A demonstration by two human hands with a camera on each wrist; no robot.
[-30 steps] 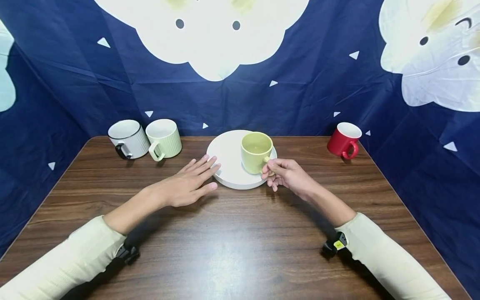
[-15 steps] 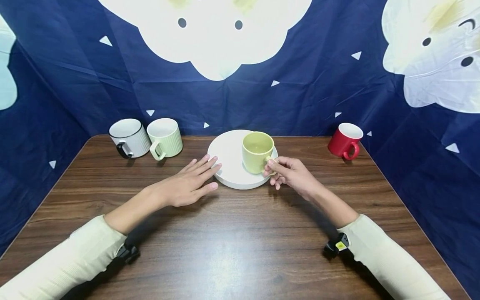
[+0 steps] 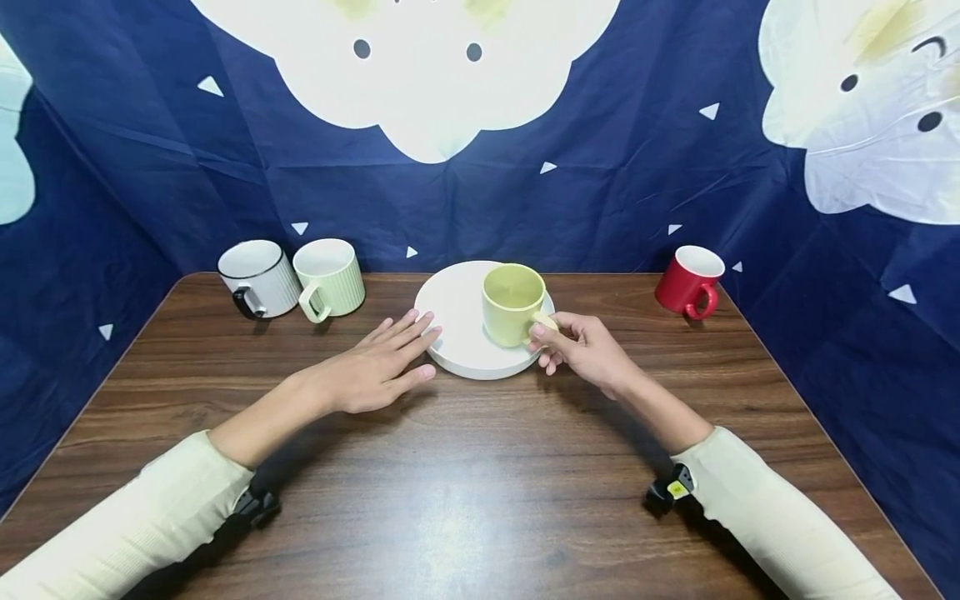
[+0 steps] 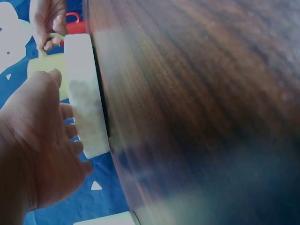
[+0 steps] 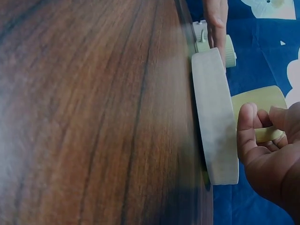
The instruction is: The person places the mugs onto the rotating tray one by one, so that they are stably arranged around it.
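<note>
A yellow-green mug (image 3: 513, 308) stands upright on the right part of a thick white round stand (image 3: 457, 321). The fingers of my right hand (image 3: 588, 354) are curled at the mug's handle, with the thumb against it; the right wrist view shows the handle (image 5: 267, 134) between thumb and fingers. My left hand (image 3: 367, 371) lies with straight, spread fingers, their tips at the left edge of the stand. From the left wrist view, the mug (image 4: 49, 65) is partly hidden behind my left thumb.
At the back left are a white mug with a black rim (image 3: 262, 279) and a pale green ribbed mug (image 3: 333, 279) side by side. A red mug (image 3: 686, 279) stands at the back right. Blue cloth (image 3: 450, 208) hangs behind the brown wooden table (image 3: 450, 467).
My right thumb has slid slightly lower on the mug's handle, so more of the handle shows above it. The mug, the stand and my left hand stay in place.
</note>
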